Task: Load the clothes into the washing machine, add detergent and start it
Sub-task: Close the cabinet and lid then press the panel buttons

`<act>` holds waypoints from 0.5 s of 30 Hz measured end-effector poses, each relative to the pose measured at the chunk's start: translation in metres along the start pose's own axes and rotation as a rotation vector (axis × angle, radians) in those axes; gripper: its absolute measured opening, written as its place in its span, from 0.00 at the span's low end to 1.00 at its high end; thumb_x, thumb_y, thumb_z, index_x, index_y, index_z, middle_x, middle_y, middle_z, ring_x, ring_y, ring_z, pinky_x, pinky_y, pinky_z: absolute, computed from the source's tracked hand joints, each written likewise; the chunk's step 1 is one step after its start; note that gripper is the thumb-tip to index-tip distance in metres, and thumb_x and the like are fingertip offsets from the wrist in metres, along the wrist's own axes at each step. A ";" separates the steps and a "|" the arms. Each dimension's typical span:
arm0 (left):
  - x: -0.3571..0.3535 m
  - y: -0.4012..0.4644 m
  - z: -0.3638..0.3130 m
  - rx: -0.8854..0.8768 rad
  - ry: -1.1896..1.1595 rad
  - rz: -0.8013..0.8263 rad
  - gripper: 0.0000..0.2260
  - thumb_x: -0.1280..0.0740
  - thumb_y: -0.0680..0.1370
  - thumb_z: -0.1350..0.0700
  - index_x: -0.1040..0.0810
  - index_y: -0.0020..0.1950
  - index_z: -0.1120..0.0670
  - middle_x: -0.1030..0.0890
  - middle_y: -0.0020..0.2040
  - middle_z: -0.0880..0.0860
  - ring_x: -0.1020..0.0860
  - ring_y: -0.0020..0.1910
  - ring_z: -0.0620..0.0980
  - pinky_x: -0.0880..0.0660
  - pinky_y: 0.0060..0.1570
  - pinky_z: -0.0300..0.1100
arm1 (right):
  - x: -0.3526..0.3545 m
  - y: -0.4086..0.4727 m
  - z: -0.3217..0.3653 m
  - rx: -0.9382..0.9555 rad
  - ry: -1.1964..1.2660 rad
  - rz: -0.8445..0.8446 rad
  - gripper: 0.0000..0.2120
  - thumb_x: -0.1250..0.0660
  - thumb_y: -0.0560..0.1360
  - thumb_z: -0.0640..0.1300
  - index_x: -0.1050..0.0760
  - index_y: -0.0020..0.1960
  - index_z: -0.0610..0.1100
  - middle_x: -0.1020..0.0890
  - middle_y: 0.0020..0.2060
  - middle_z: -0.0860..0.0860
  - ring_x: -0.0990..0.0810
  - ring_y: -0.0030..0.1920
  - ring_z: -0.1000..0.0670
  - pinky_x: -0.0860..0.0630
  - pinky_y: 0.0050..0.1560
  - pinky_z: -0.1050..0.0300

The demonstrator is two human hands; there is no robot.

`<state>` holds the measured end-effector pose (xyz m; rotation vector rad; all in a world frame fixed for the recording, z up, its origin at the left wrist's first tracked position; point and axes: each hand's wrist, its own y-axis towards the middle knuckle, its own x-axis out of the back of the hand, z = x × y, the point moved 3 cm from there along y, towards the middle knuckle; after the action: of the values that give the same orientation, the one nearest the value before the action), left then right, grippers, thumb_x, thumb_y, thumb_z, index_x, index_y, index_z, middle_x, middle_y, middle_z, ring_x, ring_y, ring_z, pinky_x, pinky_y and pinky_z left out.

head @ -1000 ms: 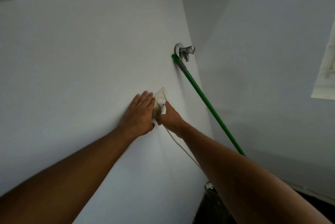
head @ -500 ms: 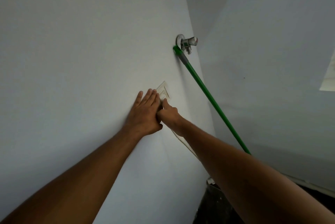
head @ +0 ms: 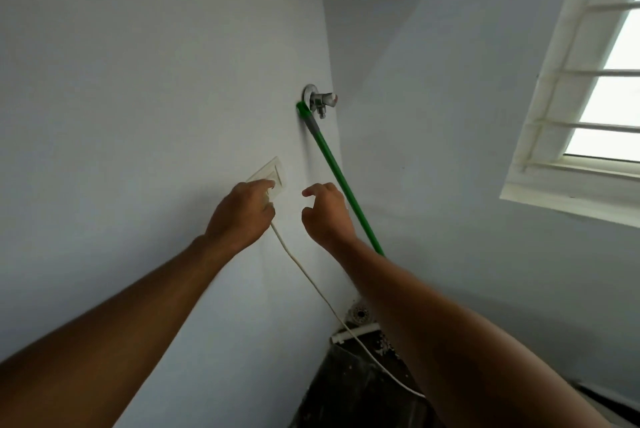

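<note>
Here the left hand (head: 242, 211) presses the plug (head: 267, 197) into the wall socket (head: 272, 173), fingers curled round it; it should seat squarely. The right hand (head: 329, 214) hovers, loosely curled, empty.

Our left hand (head: 242, 211) covers the plug and part of the socket plate (head: 272, 174). Our right forearm hides the lower end of the green hose (head: 341, 181) and of the white cord (head: 311, 283).
</note>
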<state>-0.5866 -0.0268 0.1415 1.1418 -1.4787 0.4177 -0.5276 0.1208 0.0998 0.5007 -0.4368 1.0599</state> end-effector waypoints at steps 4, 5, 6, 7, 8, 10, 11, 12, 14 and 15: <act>0.016 -0.016 -0.032 -0.009 -0.082 -0.031 0.19 0.32 0.79 0.52 0.26 0.69 0.55 0.23 0.67 0.58 0.24 0.65 0.59 0.25 0.64 0.57 | 0.024 -0.020 0.009 0.021 -0.096 -0.019 0.21 0.38 0.74 0.34 0.26 0.65 0.44 0.29 0.68 0.47 0.32 0.69 0.45 0.30 0.68 0.50; 0.021 -0.019 -0.039 -0.019 -0.094 -0.045 0.18 0.33 0.80 0.51 0.25 0.69 0.55 0.22 0.66 0.58 0.24 0.65 0.58 0.25 0.63 0.58 | 0.030 -0.024 0.011 0.026 -0.118 -0.022 0.21 0.38 0.74 0.33 0.26 0.65 0.44 0.29 0.68 0.47 0.32 0.70 0.45 0.30 0.68 0.49; 0.026 -0.025 -0.046 -0.028 -0.107 -0.062 0.18 0.33 0.80 0.51 0.25 0.68 0.55 0.22 0.66 0.58 0.24 0.65 0.58 0.24 0.63 0.58 | 0.038 -0.030 0.015 0.035 -0.146 -0.033 0.21 0.38 0.74 0.33 0.26 0.66 0.44 0.29 0.68 0.46 0.32 0.70 0.45 0.29 0.67 0.48; 0.031 -0.029 -0.053 -0.033 -0.120 -0.072 0.18 0.34 0.81 0.50 0.24 0.68 0.55 0.21 0.65 0.58 0.24 0.65 0.58 0.24 0.63 0.58 | 0.047 -0.036 0.018 0.044 -0.174 -0.046 0.21 0.38 0.74 0.34 0.26 0.66 0.45 0.29 0.68 0.46 0.31 0.69 0.44 0.28 0.67 0.46; 0.037 -0.036 -0.060 -0.041 -0.137 -0.082 0.17 0.35 0.81 0.50 0.24 0.68 0.56 0.21 0.65 0.57 0.24 0.65 0.57 0.25 0.64 0.56 | 0.056 -0.043 0.022 0.049 -0.204 -0.056 0.21 0.38 0.74 0.35 0.27 0.66 0.45 0.28 0.67 0.46 0.30 0.68 0.44 0.28 0.66 0.45; 0.044 -0.047 -0.073 -0.070 -0.155 -0.099 0.17 0.36 0.82 0.49 0.23 0.67 0.56 0.21 0.64 0.56 0.24 0.64 0.55 0.26 0.64 0.51 | 0.073 -0.055 0.028 0.063 -0.276 -0.070 0.20 0.38 0.76 0.37 0.27 0.68 0.44 0.28 0.66 0.46 0.29 0.65 0.44 0.26 0.63 0.45; 0.048 -0.055 -0.081 -0.093 -0.165 -0.107 0.17 0.36 0.82 0.49 0.23 0.66 0.56 0.20 0.64 0.56 0.24 0.64 0.55 0.26 0.63 0.50 | 0.083 -0.063 0.031 0.066 -0.315 -0.083 0.20 0.38 0.76 0.38 0.27 0.68 0.44 0.27 0.65 0.46 0.28 0.64 0.44 0.25 0.62 0.45; 0.051 -0.061 -0.088 -0.115 -0.177 -0.116 0.16 0.37 0.82 0.49 0.23 0.65 0.55 0.20 0.62 0.55 0.24 0.62 0.54 0.25 0.63 0.51 | 0.093 -0.072 0.034 0.072 -0.347 -0.101 0.20 0.37 0.76 0.39 0.28 0.68 0.44 0.27 0.65 0.46 0.28 0.63 0.44 0.25 0.62 0.46; 0.056 -0.075 -0.102 -0.139 -0.215 -0.130 0.15 0.37 0.82 0.48 0.22 0.64 0.54 0.20 0.60 0.54 0.24 0.59 0.53 0.24 0.59 0.52 | 0.112 -0.092 0.037 0.085 -0.387 -0.135 0.20 0.37 0.76 0.39 0.28 0.68 0.43 0.26 0.65 0.45 0.28 0.64 0.43 0.26 0.62 0.45; 0.058 -0.083 -0.110 -0.149 -0.237 -0.131 0.15 0.36 0.81 0.49 0.22 0.64 0.54 0.21 0.59 0.53 0.24 0.58 0.53 0.24 0.57 0.50 | 0.121 -0.102 0.037 0.087 -0.398 -0.142 0.21 0.37 0.76 0.39 0.28 0.69 0.42 0.26 0.65 0.45 0.28 0.64 0.42 0.26 0.63 0.45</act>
<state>-0.4497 -0.0021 0.1959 1.1905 -1.5985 0.0809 -0.3880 0.1443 0.1792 0.8136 -0.6963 0.8436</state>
